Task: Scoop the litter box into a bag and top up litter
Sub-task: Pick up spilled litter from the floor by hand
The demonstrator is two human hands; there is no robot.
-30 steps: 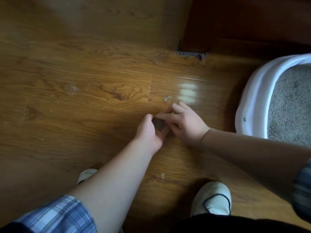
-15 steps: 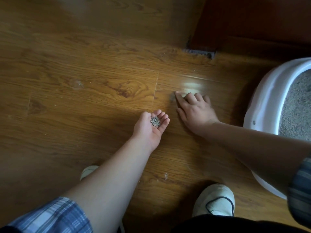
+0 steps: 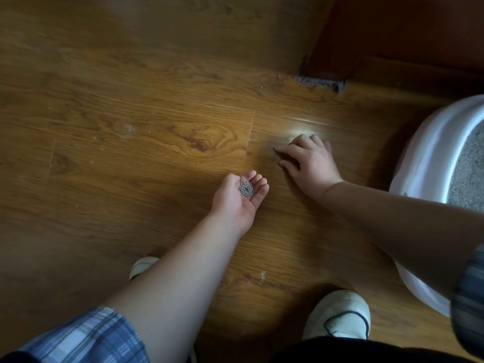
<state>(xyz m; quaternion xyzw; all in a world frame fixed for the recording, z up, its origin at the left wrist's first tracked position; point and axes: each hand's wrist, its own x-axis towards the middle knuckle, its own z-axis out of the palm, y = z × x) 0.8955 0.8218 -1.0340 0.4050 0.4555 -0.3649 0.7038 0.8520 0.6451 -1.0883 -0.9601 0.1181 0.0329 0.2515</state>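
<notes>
The left hand [image 3: 239, 199] lies palm up in the middle of the scene, low over the brown wood-plank floor [image 3: 131, 158]. Its fingers [image 3: 258, 180] are loosely cupped, not closed. They cradle a small heap of grey litter granules [image 3: 246, 189] that sits at the base of the fingers.

Just to the right and slightly farther off, the right hand [image 3: 310, 161] is palm down on the floor. Its fingers are bent and the tips touch the boards, with forefinger and thumb reaching left. Whether anything is caught under them cannot be told, as that spot is blurred. The two hands are close but apart.

The white plastic litter box [image 3: 429, 153] stands at the right edge of the scene, partly hidden behind the right forearm. The grey litter [image 3: 468, 169] inside it shows beyond the rim.

A few pale specks [image 3: 262, 276] lie on the floor near the person. One white shoe [image 3: 337, 315] is at the near right, and the toe of another [image 3: 142, 265] shows beside the left forearm. A blue plaid sleeve [image 3: 83, 336] covers the left upper arm. Dark reddish wooden furniture [image 3: 392, 35] fills the far right corner.
</notes>
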